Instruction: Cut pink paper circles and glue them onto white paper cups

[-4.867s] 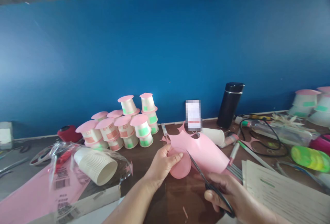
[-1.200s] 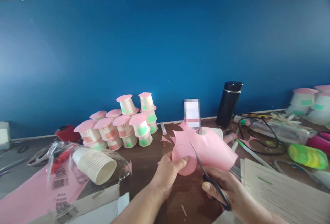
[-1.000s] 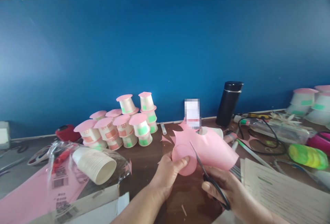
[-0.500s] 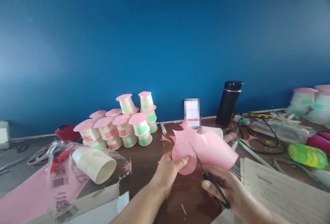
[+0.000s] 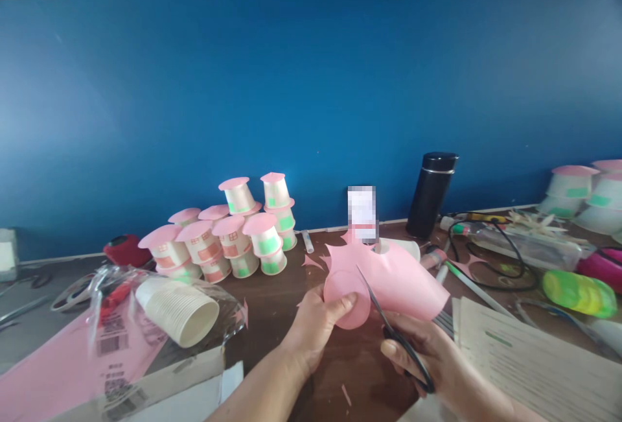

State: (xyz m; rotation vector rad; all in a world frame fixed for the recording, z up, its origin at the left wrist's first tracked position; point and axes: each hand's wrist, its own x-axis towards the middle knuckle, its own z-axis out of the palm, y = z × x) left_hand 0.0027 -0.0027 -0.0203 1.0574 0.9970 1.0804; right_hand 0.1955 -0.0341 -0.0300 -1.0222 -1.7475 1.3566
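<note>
My left hand [image 5: 315, 328] pinches a round pink paper disc [image 5: 346, 295] that is still joined to a larger pink sheet [image 5: 398, 279] with jagged cut edges. My right hand [image 5: 437, 363] is wrapped round the black handles of a pair of scissors [image 5: 389, 328], whose blades point up and left into the pink paper along the disc's right edge. Both hands are held low over the brown table [image 5: 276, 302], near its front.
A pile of small paper cups with pink tops [image 5: 228, 234] stands at the back left. A sleeve of white cups in plastic [image 5: 177, 312] lies on pink paper at the left. A black flask [image 5: 430, 194], cables, pens and printed papers [image 5: 534, 363] fill the right.
Since the earliest frame the disc and sheet have been turned and lifted a little, and the scissors have moved further round the disc. Over the last second almost nothing moved.
</note>
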